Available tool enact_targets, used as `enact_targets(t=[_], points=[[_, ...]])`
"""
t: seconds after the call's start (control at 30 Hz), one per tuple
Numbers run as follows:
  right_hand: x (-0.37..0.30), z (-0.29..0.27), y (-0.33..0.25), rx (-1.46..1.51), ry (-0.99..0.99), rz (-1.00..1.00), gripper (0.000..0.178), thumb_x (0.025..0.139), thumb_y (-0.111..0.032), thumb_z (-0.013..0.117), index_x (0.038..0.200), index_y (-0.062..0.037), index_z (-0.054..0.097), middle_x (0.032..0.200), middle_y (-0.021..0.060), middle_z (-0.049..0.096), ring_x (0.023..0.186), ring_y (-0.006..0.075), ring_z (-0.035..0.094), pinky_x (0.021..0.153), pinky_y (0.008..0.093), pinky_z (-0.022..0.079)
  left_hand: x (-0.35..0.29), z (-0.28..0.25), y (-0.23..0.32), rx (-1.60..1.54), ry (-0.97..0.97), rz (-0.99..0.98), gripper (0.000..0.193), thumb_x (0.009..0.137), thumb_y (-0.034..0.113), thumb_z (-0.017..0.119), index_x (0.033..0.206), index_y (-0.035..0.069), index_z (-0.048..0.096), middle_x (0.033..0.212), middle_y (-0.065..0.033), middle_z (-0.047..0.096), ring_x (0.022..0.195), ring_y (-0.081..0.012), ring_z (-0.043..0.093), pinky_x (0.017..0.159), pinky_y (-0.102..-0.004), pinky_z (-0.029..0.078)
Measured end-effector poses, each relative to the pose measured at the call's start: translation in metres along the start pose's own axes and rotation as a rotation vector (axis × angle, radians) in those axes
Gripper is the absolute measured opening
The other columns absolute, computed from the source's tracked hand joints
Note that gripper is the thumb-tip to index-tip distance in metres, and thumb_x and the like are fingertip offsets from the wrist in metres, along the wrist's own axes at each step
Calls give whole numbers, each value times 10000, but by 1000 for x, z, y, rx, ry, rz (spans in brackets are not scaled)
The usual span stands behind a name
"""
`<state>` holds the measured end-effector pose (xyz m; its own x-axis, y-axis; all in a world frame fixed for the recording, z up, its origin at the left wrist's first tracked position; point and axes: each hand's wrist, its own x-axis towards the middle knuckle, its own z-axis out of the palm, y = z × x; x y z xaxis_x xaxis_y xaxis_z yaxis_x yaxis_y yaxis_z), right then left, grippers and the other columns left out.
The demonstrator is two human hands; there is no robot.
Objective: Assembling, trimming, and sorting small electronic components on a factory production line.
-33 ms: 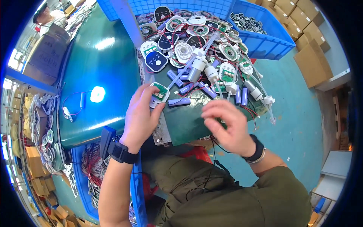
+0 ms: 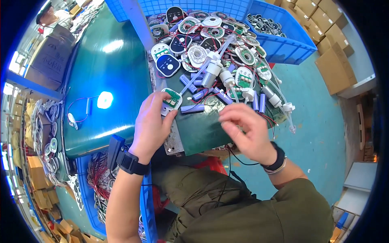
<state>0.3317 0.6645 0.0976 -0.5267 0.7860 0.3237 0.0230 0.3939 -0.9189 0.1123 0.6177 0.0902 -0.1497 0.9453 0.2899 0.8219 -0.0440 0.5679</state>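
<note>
My left hand (image 2: 153, 119) is closed around the edge of a white plastic housing with a green circuit board (image 2: 173, 98), held over the near left corner of the dark green work mat (image 2: 198, 139). Fingers lie along its left side, the thumb below. My right hand (image 2: 250, 131) hovers over the mat's right part, fingers loosely curved and thumb a little apart; nothing shows between them. Between the hands and the pile lie several purple cylindrical batteries (image 2: 193, 109) with red and black wires. Clear tubes with silvery pump motors (image 2: 211, 74) lie across them.
White and black panel housings (image 2: 167, 65) are heaped at the back. A blue crate (image 2: 283, 47) stands back right. On the green conveyor belt (image 2: 107, 133) at left, a lit round lamp (image 2: 105, 100) is wired to a battery. A blue bin (image 2: 92, 204) holds wires below.
My right hand has shifted slightly right, with its fingers drawn a little closer together. The left hand and the housing have stayed in place.
</note>
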Motion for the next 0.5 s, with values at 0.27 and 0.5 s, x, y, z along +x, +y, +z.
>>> enact_targets(t=[0.27, 0.5], points=[[25, -30, -14, -673, 18, -334, 154, 695, -50, 610, 843, -28, 570, 872, 92, 562, 750, 236, 552, 637, 314, 454, -25, -3, 3, -129, 192, -41, 458, 715, 11, 598, 1133, 7, 410, 1007, -105, 497, 894, -184, 516, 788, -275, 410], [48, -17, -7, -1077, -189, -268, 268, 691, -158, 621, 925, -55, 542, 843, 73, 561, 802, 240, 516, 717, 344, 387, -110, -23, 14, -720, 208, -361, 494, 737, -61, 536, 1186, -16, 336, 1037, -80, 474, 910, -130, 495, 790, -250, 416]])
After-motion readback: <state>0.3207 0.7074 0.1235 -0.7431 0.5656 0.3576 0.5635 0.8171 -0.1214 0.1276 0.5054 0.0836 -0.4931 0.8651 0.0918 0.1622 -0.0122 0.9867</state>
